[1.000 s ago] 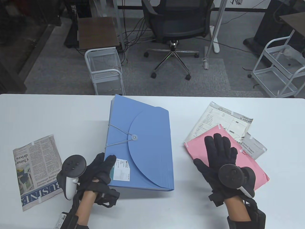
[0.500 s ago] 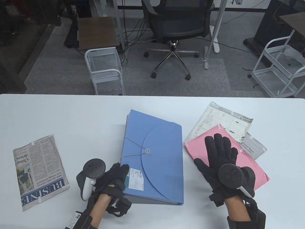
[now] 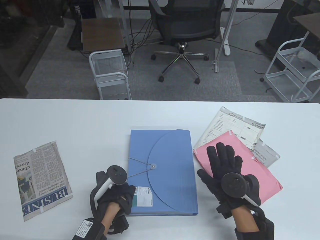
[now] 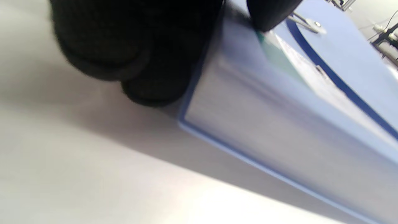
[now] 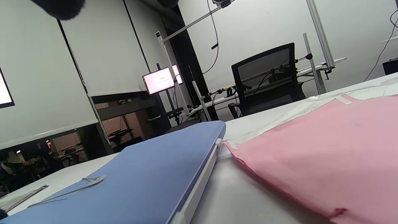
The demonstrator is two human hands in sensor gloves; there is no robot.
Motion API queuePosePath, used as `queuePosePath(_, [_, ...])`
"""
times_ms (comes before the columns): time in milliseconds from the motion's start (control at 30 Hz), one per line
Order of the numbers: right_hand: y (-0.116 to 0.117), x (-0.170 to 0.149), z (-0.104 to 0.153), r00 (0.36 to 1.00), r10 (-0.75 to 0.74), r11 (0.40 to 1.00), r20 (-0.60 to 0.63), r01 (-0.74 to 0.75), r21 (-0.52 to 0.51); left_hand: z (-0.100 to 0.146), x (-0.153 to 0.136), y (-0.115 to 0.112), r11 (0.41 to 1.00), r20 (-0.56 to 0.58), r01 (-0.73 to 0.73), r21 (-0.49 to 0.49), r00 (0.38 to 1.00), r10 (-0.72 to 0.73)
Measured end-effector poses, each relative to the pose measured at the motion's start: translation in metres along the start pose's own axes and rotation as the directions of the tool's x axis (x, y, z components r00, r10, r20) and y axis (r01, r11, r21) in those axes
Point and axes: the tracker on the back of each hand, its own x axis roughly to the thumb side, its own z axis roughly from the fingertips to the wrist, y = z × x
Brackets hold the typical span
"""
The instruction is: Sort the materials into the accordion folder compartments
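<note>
1. Fingers (image 3: 125, 193) of the left hand (image 3: 115, 197) curl round the near-left corner of the blue accordion folder (image 3: 162, 172), gripping it.
2. Right hand (image 3: 225, 170) rests flat, fingers spread, on the pink envelope (image 3: 260, 172), just right of the folder.
3. Advice: steady the folder at table centre before unhooking the elastic cord (image 3: 140, 168) from its button.

Count on the worktop (image 3: 75, 120):
- 1 blue accordion folder (image 3: 162, 172), centre of frame, with 1 white label (image 3: 144, 196) at its lower left corner and 1 round button (image 3: 153, 165) with elastic cord.
- 1 folded newspaper (image 3: 41, 178), left side.
- 1 pink sheet (image 3: 252, 170), right side.
- 1 printed form sheet (image 3: 232, 125), upper right of the pile.
- 1 small white packet (image 3: 266, 155), far right.
- 2 gloved hands: left hand (image 3: 116, 197), right hand (image 3: 225, 167).

Background:
- 1 office chair (image 3: 185, 27).
- 2 white wire carts (image 3: 110, 72).
</note>
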Motion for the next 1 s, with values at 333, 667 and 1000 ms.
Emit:
queuePosePath(333, [0.057,0.037,-0.01,0.991,0.06,0.94,0.123,-0.098,0.326,0.009,0.008,0.023,0.98,-0.077,0.156,0.126,0.986,-0.147])
queuePosePath(667, [0.099,0.071,-0.013,0.966,0.15,0.793,0.21,-0.244,0.558,-0.01,0.073,0.031,0.902,-0.059,0.269,0.337,0.962,-0.265])
queuePosePath(1000, [0.118,0.069,-0.009,0.964,0.158,0.736,0.213,-0.259,0.625,-0.032,0.098,-0.006,0.683,-0.141,0.563,0.466,0.809,-0.571])
